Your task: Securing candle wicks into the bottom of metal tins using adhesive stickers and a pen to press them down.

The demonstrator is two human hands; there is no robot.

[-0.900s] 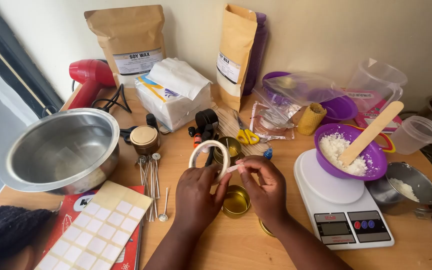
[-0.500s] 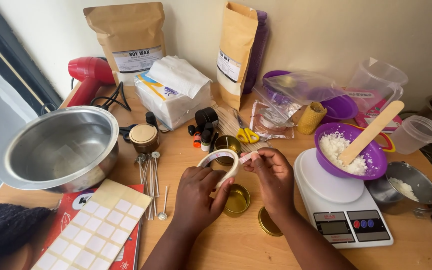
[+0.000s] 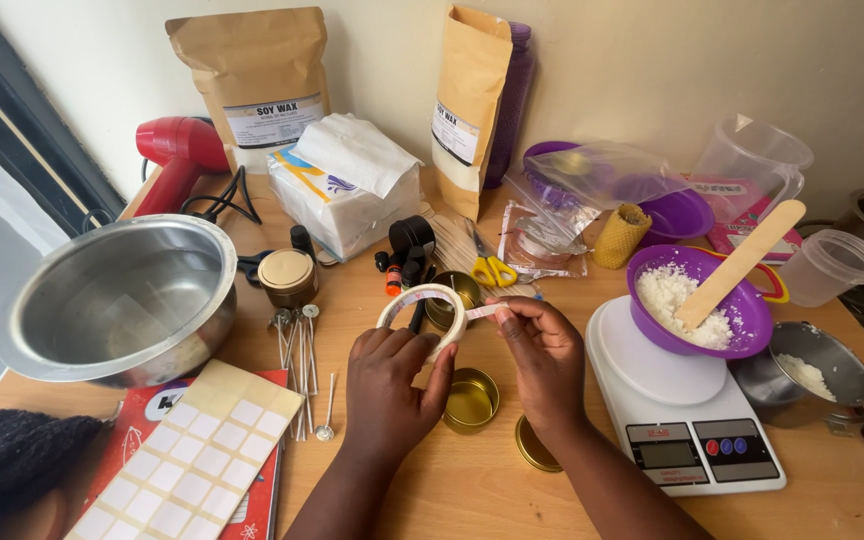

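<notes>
Cluttered wooden table (image 3: 432, 490); left hand (image 3: 389, 385) clamped on tape roll (image 3: 422, 315), right hand (image 3: 544, 350) pinching its tape end (image 3: 480, 312).

Two bare forearms are showing, sleeveless, left hand (image 3: 389, 385) and right hand (image 3: 544, 352) wearing no rings or gloves.

Wooden table (image 3: 432, 490) (cream wall (image 3: 652, 60) behind)

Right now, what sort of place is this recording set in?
Probably a home candle-making table: brown wax bags, a kitchen scale bearing a purple bowl of white flakes, and metal-footed wicks beside small gold tins.
</notes>
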